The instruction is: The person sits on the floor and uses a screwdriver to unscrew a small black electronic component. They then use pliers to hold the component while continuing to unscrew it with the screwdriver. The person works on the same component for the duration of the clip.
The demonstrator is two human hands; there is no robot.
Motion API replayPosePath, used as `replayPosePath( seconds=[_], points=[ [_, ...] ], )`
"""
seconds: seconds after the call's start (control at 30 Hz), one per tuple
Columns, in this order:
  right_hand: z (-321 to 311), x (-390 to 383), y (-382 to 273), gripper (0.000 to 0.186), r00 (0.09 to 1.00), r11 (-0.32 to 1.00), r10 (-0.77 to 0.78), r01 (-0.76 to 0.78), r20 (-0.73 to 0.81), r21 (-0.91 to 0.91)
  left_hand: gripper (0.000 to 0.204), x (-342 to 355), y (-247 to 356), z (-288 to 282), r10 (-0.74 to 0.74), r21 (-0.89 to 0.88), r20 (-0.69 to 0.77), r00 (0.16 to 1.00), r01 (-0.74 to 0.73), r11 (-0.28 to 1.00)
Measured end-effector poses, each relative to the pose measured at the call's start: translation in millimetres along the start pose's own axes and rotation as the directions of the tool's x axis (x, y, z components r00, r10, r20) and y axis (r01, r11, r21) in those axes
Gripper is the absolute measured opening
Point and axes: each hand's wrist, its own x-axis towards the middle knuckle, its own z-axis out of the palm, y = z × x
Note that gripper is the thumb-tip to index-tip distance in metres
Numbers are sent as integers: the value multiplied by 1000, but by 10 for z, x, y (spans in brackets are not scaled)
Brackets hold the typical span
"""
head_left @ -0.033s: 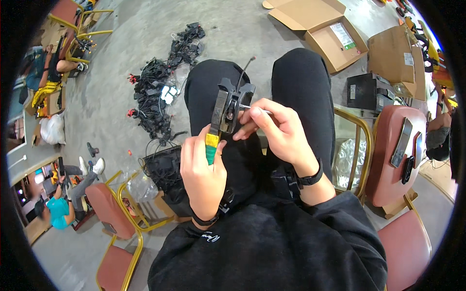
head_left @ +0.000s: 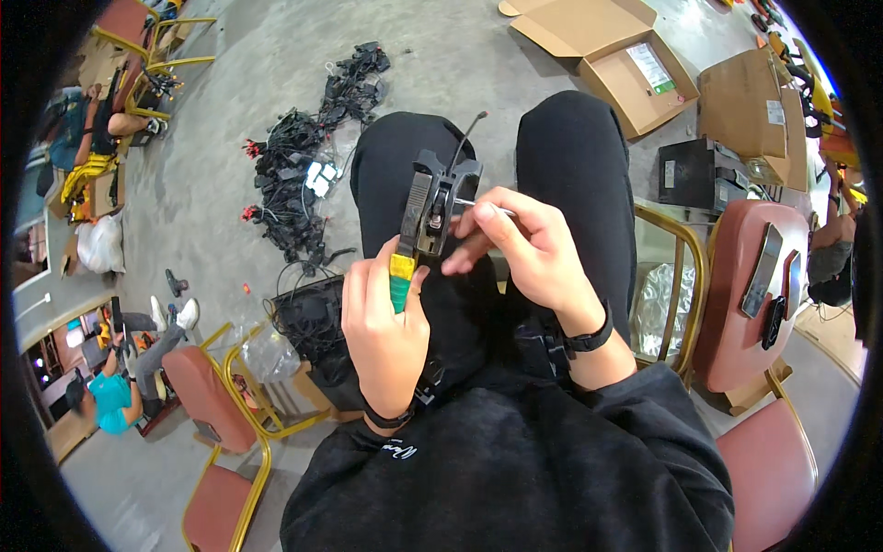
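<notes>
I sit with a black wire-stripping tool (head_left: 430,207) held over my lap. My left hand (head_left: 382,327) is wrapped around its green and yellow handle, with the black jaws pointing away from me. My right hand (head_left: 529,244) pinches a thin pale wire (head_left: 480,206) and holds its end at the tool's jaws. A thin black cable (head_left: 469,133) sticks up past the tool's head. Both wrists wear black bands.
A heap of black cables (head_left: 294,175) lies on the concrete floor to the left. A black crate (head_left: 313,322) stands by my left knee. Cardboard boxes (head_left: 616,55) and a black case (head_left: 694,170) are at the upper right. Red chairs (head_left: 763,294) flank me. A seated person (head_left: 110,396) is at the far left.
</notes>
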Motion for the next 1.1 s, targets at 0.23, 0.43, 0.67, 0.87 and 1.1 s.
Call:
replayPosePath(
  seconds=[0.23,0.43,0.67,0.87,1.1],
  points=[
    [-58,47,53,28,1000,998,10,-9,20,-55,35,19,-58,-6,-8,8,31,1000,8,1000],
    [-96,19,70,27,994,996,-67,72,87,-58,32,-7,137,-156,-150,31,39,988,149,988],
    [-100,21,30,28,1000,988,7,-3,22,-153,32,0,29,14,-11,77,-14,1000,12,997],
    [-99,39,38,28,999,984,18,-11,41,-177,33,-21,-32,49,22,87,-32,999,-19,996],
    [-62,68,51,27,999,969,17,-7,37,-246,38,-9,-46,126,83,66,-8,997,-82,994]
  ],
)
